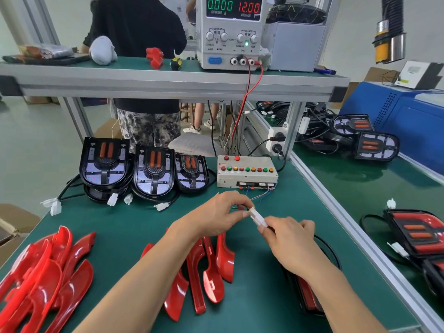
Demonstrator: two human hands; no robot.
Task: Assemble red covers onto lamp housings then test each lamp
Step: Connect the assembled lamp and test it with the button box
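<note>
both hands meet above the green bench mat [264, 296], a little right of centre. the left hand [219, 216] pinches one end of a small white plastic plug connector [257, 216] between thumb and fingers, and the right hand [292, 239] pinches the other end, at about 4 o'clock from the left one. thin coloured wires [263, 195] run from the connector toward 12 o'clock into the beige test box with a row of red, green and yellow buttons [246, 171].

a black lamp housing with a red cover already on it [306, 294] lies under the right forearm, at 5 o'clock from the hands, and its black cable [332, 251] curves up beside the right wrist. loose glossy red plastic covers [211, 267] lie just under the left forearm, and a bigger pile of red covers [43, 277] lies at 8 o'clock. three open black lamp housings with orange strips [151, 171] stand at 10 o'clock, left of the test box. on the shelf at 12 o'clock the grey power supply [230, 32] shows 0.000 and 12.00.
</note>
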